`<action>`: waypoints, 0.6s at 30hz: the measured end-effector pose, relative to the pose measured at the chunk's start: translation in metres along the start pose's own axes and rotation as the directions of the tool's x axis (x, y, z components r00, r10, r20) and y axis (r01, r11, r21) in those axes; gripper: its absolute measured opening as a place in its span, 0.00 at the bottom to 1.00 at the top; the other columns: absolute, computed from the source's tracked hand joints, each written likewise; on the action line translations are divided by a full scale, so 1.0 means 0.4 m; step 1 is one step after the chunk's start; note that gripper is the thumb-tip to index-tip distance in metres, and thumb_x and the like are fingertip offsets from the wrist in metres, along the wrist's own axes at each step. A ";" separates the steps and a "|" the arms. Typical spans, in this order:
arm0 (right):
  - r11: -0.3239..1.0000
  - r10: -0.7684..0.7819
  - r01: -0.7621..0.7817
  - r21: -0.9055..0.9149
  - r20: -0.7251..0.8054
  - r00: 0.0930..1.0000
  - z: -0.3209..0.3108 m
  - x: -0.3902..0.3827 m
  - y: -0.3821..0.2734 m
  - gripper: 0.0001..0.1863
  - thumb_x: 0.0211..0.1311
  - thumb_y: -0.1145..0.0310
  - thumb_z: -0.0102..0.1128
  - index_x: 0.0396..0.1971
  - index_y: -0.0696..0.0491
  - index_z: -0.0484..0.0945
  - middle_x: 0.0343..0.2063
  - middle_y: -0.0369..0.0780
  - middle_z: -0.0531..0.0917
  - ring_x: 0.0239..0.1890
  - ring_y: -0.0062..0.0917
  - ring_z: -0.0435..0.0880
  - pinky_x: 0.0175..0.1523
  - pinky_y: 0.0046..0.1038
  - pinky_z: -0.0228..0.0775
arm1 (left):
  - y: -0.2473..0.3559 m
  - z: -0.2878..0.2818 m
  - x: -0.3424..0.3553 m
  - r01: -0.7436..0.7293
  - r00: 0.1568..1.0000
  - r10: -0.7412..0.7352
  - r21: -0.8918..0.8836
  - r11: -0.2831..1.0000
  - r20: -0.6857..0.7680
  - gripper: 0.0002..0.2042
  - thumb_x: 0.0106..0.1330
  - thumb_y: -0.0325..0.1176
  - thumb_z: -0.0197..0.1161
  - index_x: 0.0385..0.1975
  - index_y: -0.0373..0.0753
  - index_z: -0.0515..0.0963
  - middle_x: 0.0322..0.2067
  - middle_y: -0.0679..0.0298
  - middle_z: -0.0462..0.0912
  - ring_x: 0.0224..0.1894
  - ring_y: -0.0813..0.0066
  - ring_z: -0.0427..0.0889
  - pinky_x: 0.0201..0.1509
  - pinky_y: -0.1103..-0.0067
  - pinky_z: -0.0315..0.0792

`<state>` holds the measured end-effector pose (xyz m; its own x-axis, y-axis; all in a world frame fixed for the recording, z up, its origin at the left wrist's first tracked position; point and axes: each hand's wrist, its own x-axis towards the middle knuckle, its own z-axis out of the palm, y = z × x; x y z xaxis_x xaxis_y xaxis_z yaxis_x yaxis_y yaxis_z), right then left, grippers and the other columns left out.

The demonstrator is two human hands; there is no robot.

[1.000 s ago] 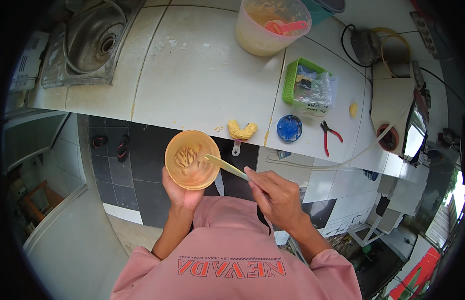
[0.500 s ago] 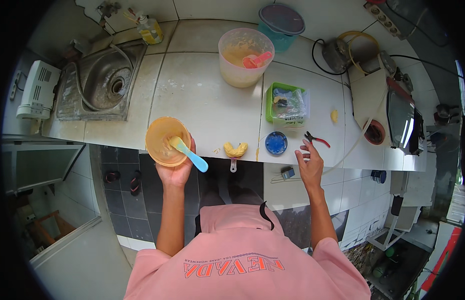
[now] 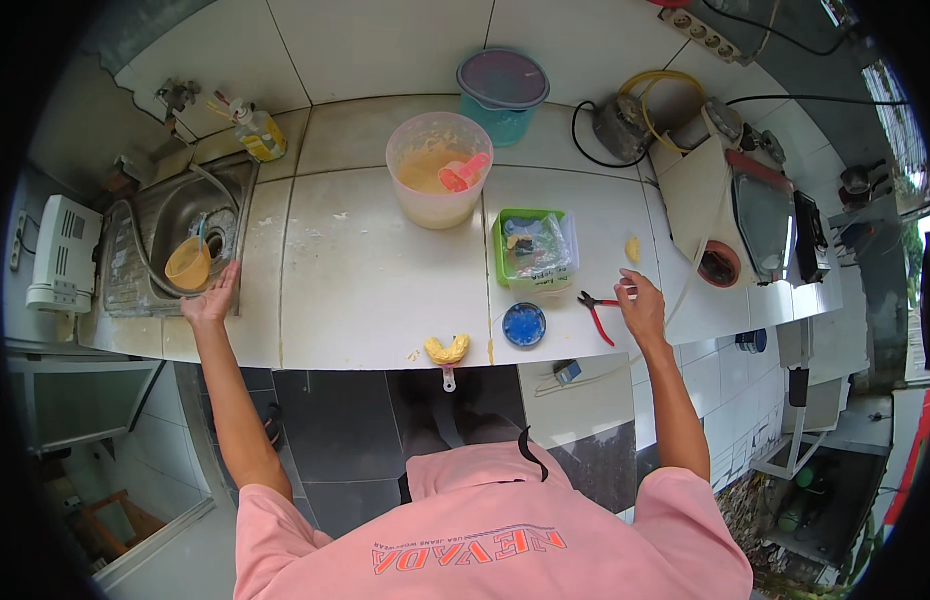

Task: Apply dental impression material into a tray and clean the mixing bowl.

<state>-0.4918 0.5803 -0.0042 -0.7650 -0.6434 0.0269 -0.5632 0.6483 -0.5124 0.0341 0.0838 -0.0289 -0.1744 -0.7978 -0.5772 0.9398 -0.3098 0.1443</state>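
Evidently, the sink (image 3: 125, 268) at left holds the cup (image 3: 189, 266): probably light, stiff, slick, best taken by its rim. The left grip (image 3: 213, 294) is spread just beside it; the right grip (image 3: 641, 308), loosely parted, is near the pliers (image 3: 598, 321).

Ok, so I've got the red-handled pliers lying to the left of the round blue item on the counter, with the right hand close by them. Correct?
Not quite: the head view shows the red-handled pliers to the right of the round blue item on the counter, with the right hand close by them.
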 end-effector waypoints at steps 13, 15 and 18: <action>0.607 -0.741 0.704 -0.369 0.059 0.669 0.128 0.656 -0.444 0.25 0.51 0.75 0.60 0.54 0.53 0.72 0.41 0.48 0.82 0.43 0.39 0.82 0.48 0.37 0.74 | -0.583 0.008 -0.322 -0.209 0.935 -0.172 0.873 0.441 0.311 0.26 0.73 0.43 0.46 0.66 0.36 0.53 0.61 0.50 0.65 0.62 0.59 0.69 0.64 0.66 0.66; 0.582 -0.722 0.696 -0.420 0.126 0.680 0.124 0.658 -0.449 0.26 0.52 0.76 0.58 0.55 0.54 0.71 0.39 0.48 0.83 0.41 0.39 0.82 0.46 0.38 0.75 | -0.604 0.011 -0.340 -0.256 0.917 -0.186 0.878 0.404 0.352 0.26 0.74 0.43 0.45 0.65 0.35 0.55 0.61 0.51 0.66 0.61 0.61 0.69 0.63 0.67 0.67; 0.543 -0.727 0.703 -0.460 0.162 0.667 0.107 0.639 -0.451 0.26 0.53 0.77 0.54 0.56 0.55 0.70 0.37 0.47 0.83 0.36 0.39 0.84 0.42 0.38 0.77 | -0.645 0.011 -0.339 -0.266 0.892 -0.285 0.918 0.295 0.350 0.28 0.73 0.44 0.48 0.66 0.35 0.54 0.61 0.54 0.66 0.60 0.63 0.70 0.63 0.68 0.66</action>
<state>-0.5723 0.2815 0.0583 -0.0506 -0.9667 0.2509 -0.9870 0.0869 0.1355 -0.1861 0.2695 0.0156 -0.5261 -0.8047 -0.2750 0.0539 -0.3543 0.9336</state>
